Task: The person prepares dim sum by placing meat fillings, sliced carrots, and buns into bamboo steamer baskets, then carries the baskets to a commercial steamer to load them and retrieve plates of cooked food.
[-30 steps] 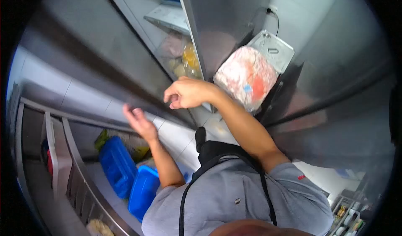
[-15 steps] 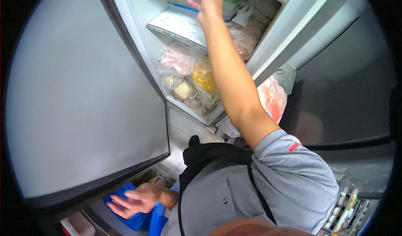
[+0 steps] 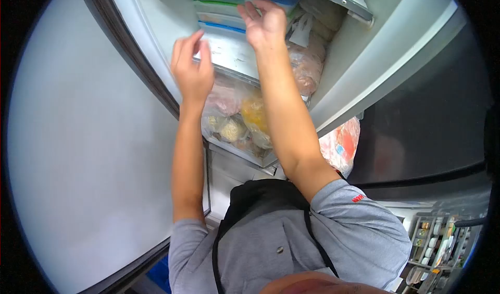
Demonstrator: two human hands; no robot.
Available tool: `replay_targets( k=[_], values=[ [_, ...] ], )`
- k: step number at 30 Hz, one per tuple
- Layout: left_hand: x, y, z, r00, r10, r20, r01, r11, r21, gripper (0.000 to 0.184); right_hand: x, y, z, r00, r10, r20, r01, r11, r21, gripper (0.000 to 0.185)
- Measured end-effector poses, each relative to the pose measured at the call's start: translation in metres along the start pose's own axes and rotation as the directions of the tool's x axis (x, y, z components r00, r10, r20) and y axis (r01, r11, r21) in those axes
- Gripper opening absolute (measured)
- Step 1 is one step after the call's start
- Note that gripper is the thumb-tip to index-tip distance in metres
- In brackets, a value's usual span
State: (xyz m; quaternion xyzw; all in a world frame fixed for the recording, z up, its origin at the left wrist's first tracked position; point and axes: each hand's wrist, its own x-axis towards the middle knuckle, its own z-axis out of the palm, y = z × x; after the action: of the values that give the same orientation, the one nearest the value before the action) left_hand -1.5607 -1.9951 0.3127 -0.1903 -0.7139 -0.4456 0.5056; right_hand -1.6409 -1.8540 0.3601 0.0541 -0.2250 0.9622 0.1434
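Flat plastic containers with blue and green lids form a stack [image 3: 221, 8] on the white shelf [image 3: 226, 48] inside the open upright fridge or freezer. My right hand [image 3: 266, 24] is in front of the stack's right side, fingers apart and holding nothing visible; whether the fingertips touch a container I cannot tell. Left of it, my left hand [image 3: 192, 67] hovers at the shelf's front edge. Its fingers are bent and apart, slightly blurred, with nothing in them. Beside the stack on the right lie a knotted white plastic bag [image 3: 301, 31] and bagged meat [image 3: 306, 67].
Below the shelf sit clear bags with pinkish food [image 3: 224, 97], something yellow [image 3: 254, 112] and pale round food [image 3: 231, 130]. The open door [image 3: 94, 153] fills the left side. Another bag of meat [image 3: 342, 143] is outside, beside a dark panel [image 3: 422, 122] on the right.
My left hand has risen from low beside my body up to the shelf edge. The right hand stays by the containers, fingers still spread. My view has tilted slightly toward the shelf.
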Motion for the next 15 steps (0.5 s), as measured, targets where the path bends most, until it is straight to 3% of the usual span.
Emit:
replay_targets(
  k=[1,3,4,5,7,9,11,12,13,15],
  values=[
    [0.017,-0.012,0.018,0.999,0.0,0.044,0.001,1.0,-0.005,0.02,0.003,-0.001,-0.001,1.0,-0.004,-0.003,0.004,1.0,0.0,0.025],
    [0.051,-0.039,0.054,0.988,0.073,0.134,-0.079,0.996,0.043,0.024,0.009,-0.008,-0.003,0.988,0.135,0.075,-0.152,0.932,0.329,0.024],
    [0.067,-0.053,0.071,0.972,0.144,0.185,-0.164,0.982,0.095,0.026,0.007,-0.004,-0.004,0.981,0.123,0.152,-0.175,0.901,0.398,0.025],
    [0.085,-0.066,0.088,0.967,0.162,0.196,-0.179,0.981,0.071,0.026,0.013,0.004,-0.004,0.985,0.155,0.077,-0.173,0.867,0.468,0.033],
    [0.109,-0.083,0.112,0.849,0.476,0.231,-0.514,0.845,0.148,0.033,0.009,0.015,-0.003,0.992,0.085,0.096,-0.119,0.887,0.447,0.047],
    [0.122,-0.094,0.122,0.817,0.483,0.316,-0.534,0.84,0.094,0.036,0.006,0.023,-0.011,0.99,-0.002,0.138,-0.047,0.934,0.355,0.05],
    [0.138,-0.106,0.13,0.613,0.437,0.658,-0.583,0.812,0.004,0.035,0.005,0.02,-0.015,0.979,-0.069,0.19,0.018,0.966,0.259,0.054],
    [0.143,-0.101,0.131,0.599,0.326,0.732,-0.418,0.906,-0.061,0.035,0.005,0.019,-0.016,0.983,-0.065,0.169,0.031,0.98,0.197,0.057],
    [0.145,-0.098,0.131,0.595,0.327,0.734,-0.415,0.907,-0.068,0.035,0.004,0.018,-0.016,0.988,-0.057,0.145,0.038,0.991,0.132,0.06],
    [0.153,-0.095,0.13,0.567,0.115,0.816,-0.34,0.934,0.105,0.036,0.007,0.014,-0.013,0.985,-0.059,0.16,0.046,0.995,0.086,0.063]
  ],
)
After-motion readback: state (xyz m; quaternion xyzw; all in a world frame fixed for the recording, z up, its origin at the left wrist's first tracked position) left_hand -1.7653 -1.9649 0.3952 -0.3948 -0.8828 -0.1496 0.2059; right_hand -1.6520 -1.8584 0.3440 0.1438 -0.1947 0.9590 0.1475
